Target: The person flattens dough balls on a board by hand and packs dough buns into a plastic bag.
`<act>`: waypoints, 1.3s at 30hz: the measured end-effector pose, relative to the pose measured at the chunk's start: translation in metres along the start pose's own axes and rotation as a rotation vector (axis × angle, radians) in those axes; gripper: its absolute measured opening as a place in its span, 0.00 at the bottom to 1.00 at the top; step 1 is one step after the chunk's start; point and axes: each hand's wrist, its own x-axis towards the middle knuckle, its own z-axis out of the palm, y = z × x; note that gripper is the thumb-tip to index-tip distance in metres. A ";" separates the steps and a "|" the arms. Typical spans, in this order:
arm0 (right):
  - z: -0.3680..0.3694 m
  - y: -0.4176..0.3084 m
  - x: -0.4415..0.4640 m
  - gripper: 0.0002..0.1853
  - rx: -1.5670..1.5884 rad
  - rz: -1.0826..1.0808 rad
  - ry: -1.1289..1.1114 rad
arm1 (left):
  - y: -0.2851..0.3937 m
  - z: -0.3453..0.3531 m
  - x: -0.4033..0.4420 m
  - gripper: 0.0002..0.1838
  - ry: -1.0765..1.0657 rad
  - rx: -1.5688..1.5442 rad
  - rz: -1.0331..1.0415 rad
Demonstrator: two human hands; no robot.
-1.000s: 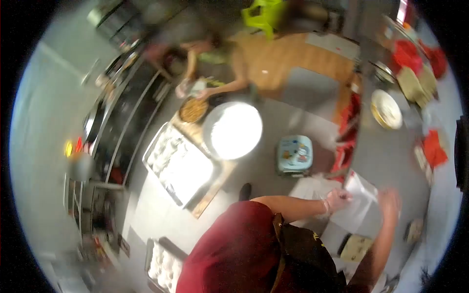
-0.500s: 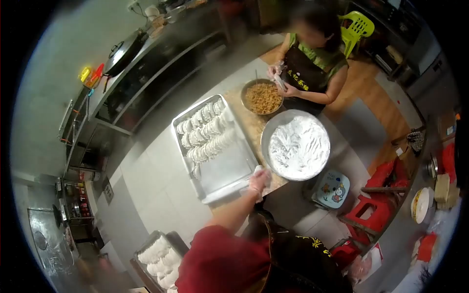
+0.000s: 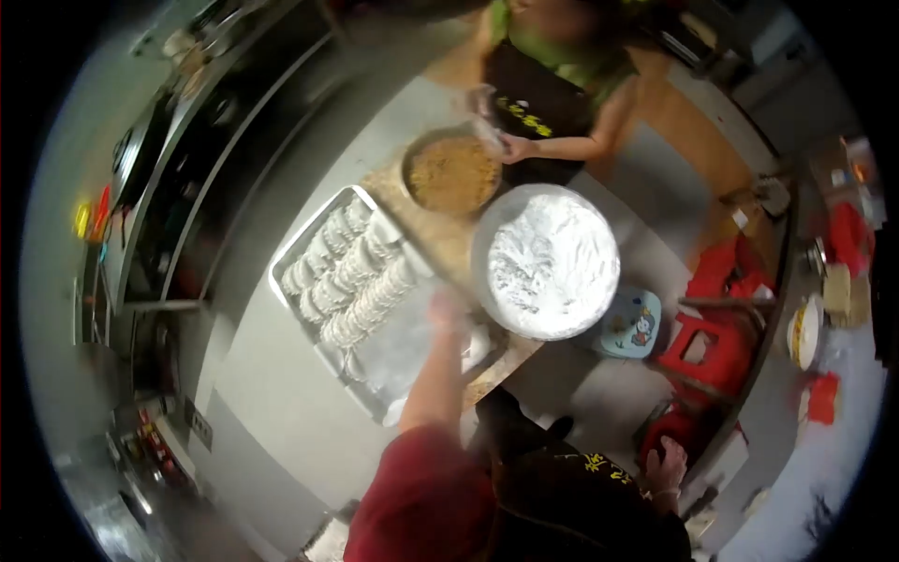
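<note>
My left hand [image 3: 448,311], smeared by motion, is over the right part of a metal tray [image 3: 309,363]; its fingers cannot be made out. Rows of white folded pieces [image 3: 354,272] fill the tray's left part. Just right of my left wrist is a white thing [image 3: 478,345], too blurred to name. A wide bowl of white powder [image 3: 548,262] stands to the right of the tray. Low on the right, beside my apron, my right hand [image 3: 667,465] has its fingers apart and holds nothing.
Across the board [image 3: 440,245], a co-worker's gloved hands [image 3: 496,140] hold something pale beside a bowl of brown filling [image 3: 451,175]. Red stools [image 3: 707,351] and a light-blue lidded box [image 3: 629,323] are at the right. Metal shelving [image 3: 201,192] runs along the left.
Both my hands were at the right-hand counter with a clear sheet. My left hand then moved to the tray's right edge, and is now farther in over the tray. My right hand is apart from the sheet.
</note>
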 end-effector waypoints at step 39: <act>-0.009 0.260 -0.186 0.20 1.435 0.415 0.428 | -0.363 0.193 -0.647 0.17 -2.440 0.802 0.558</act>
